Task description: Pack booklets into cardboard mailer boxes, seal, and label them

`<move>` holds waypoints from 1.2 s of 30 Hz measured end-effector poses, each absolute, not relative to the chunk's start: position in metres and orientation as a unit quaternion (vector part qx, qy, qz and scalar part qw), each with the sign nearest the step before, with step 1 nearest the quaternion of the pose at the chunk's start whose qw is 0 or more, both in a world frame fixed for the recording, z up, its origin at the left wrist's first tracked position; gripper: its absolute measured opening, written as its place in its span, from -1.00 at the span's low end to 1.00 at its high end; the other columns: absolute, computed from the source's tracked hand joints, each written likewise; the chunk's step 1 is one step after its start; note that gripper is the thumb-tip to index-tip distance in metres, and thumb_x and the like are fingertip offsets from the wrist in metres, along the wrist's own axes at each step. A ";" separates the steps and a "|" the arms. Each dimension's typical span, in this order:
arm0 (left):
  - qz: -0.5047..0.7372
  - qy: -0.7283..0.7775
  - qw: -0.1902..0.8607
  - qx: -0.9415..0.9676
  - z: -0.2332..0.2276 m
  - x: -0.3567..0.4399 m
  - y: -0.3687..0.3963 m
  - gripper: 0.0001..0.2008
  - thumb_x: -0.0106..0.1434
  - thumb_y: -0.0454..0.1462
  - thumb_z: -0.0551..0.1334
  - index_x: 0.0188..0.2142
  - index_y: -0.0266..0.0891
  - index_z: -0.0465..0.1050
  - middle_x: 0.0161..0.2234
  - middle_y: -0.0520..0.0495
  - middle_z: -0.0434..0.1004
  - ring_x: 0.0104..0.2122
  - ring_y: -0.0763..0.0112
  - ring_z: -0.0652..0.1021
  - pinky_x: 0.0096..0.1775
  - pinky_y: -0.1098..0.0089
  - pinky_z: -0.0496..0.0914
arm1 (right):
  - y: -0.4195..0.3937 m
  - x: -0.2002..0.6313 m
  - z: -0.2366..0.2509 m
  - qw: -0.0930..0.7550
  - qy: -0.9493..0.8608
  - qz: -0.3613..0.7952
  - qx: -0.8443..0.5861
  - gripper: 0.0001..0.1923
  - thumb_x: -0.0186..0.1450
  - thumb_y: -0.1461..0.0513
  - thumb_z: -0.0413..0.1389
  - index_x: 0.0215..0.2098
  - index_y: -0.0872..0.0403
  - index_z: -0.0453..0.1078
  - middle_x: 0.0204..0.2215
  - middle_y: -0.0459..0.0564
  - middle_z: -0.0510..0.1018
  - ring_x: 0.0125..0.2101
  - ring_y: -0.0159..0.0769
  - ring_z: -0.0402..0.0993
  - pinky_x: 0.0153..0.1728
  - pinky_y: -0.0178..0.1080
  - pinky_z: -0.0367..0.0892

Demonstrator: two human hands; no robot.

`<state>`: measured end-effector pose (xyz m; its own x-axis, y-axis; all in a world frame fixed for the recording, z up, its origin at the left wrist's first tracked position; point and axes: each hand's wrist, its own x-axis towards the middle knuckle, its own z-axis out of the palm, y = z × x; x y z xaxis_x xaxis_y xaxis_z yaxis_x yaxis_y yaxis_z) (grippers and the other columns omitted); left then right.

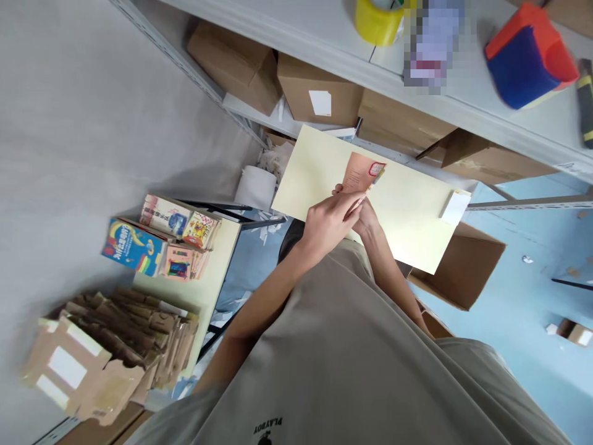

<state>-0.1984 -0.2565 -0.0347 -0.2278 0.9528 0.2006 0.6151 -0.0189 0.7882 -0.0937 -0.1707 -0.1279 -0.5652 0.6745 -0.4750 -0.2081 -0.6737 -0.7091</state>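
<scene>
Presently both hands meet over the pale yellow sheet (407, 210), which serves as landmark. Left hand (330, 219) lies over the sheet's near edge, fingers extended and pinching the lower end of a small pinkish card (360, 173); grip looks like a light fingertip hold, not a clench. Right hand (367, 217) sits just beside and partly under the left, mostly hidden; cannot tell whether it grips the card or merely supports from below. Card stands roughly at the sheet's middle, tilted, printed text on its face and a red-bordered mark at the upper corner. Judged step: card being held and positioned against the sheet; the next move would call for steady, fine fingertip control, since the card is thin. A small white slip (454, 206) rests at the sheet's right edge. Behind the sheet, shelving (324, 43) carries closed cardboard boxes (319, 93), contents not visible; a yellow tape roll (377, 21) sits on top. Left of the sheet, well apart, a table (217, 272) bears colourful booklets (134, 247) and a heap of brown paper envelopes (134, 334). An open carton (467, 266) stands right of the sheet, interior unseen.
</scene>
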 end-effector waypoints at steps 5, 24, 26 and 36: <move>0.434 0.714 0.344 0.427 -0.101 -0.235 -0.261 -0.72 0.60 -0.26 0.36 0.22 -0.08 0.73 0.08 -0.10 0.88 -0.03 0.26 0.84 -0.05 0.40 0.68 | -0.174 -0.070 -0.160 0.216 -0.266 0.808 -0.480 -0.53 0.18 -0.04 0.63 -0.15 -0.09 0.57 -0.32 -0.16 0.69 -0.26 -0.28 0.59 -0.16 -0.22 0.52; 0.376 0.759 0.446 0.289 -0.220 -0.401 -0.224 -0.45 0.56 -0.29 0.31 0.49 -0.21 0.52 0.54 -0.37 0.53 0.48 -0.12 0.61 0.44 0.01 0.59 | -0.083 -0.227 -0.247 0.219 -0.330 0.630 -0.668 -0.73 0.33 0.12 0.36 -0.02 -0.06 0.54 -0.19 -0.11 0.74 -0.21 -0.35 0.65 -0.05 -0.26 0.56; 0.371 0.762 0.461 0.264 -0.224 -0.421 -0.241 -0.45 0.55 -0.29 0.30 0.49 -0.21 0.53 0.54 -0.37 0.55 0.48 -0.13 0.62 0.44 -0.03 0.59 | -0.078 -0.235 -0.254 0.197 -0.362 0.595 -0.690 -0.70 0.37 0.13 0.31 0.06 -0.05 0.57 -0.07 -0.05 0.78 -0.15 -0.34 0.68 -0.03 -0.25 0.57; 0.304 0.793 0.512 0.127 -0.271 -0.511 -0.316 -0.57 0.52 -0.32 0.29 0.32 -0.21 0.67 0.44 -0.32 0.68 0.42 -0.15 0.68 0.38 -0.02 0.64 | -0.070 -0.267 -0.289 0.040 -0.646 0.266 -0.715 -0.24 0.60 -0.07 0.18 0.63 0.12 0.38 0.57 0.48 0.40 0.56 0.26 0.41 0.51 0.27 0.46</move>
